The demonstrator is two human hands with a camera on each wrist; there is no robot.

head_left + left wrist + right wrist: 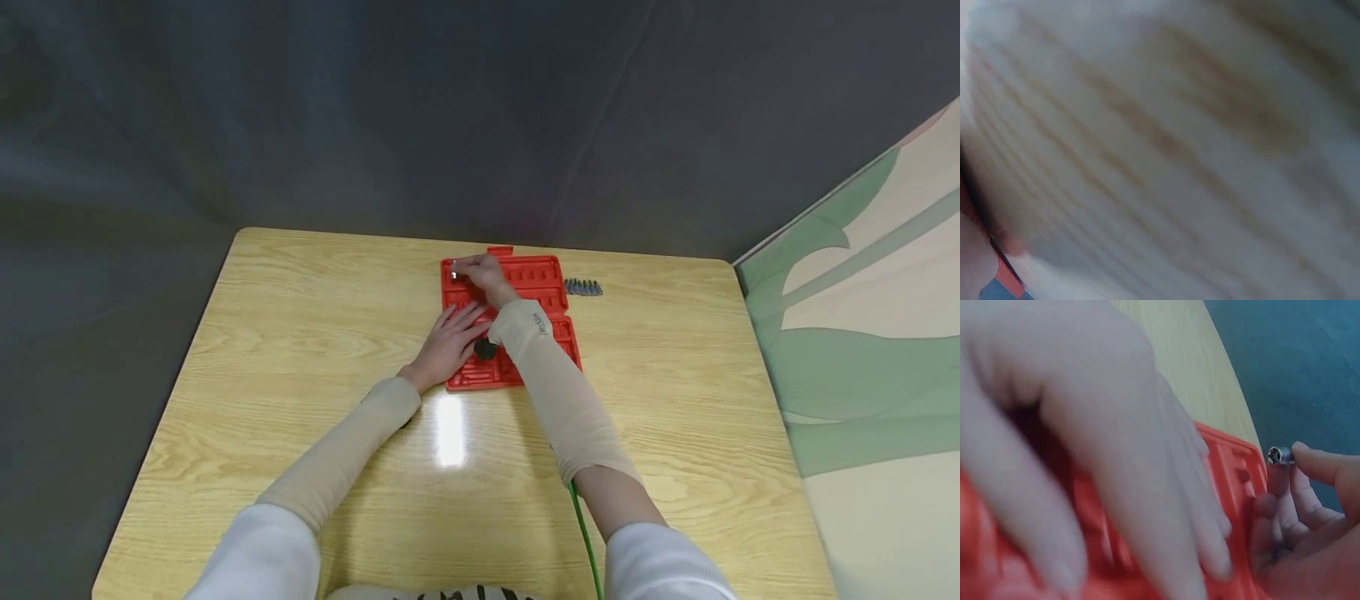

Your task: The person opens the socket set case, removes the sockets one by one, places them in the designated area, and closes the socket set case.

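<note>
Table (300, 333) carries red case (540, 279) lying open near far edge | left hand (447, 340) flat, fingers spread, pressing case down | right hand (483, 271) pinches small metal socket (1279, 455) over top-left slots | bits (582, 287) wait beside case | judgement: most slots look unfilled, seating barely begun

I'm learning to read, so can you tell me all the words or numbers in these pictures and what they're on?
Small dark print on the right sleeve: too small and blurred to read.
The red case: no readable words or numbers.
The small metal socket pinched by the right hand: no marking can be read.
</note>
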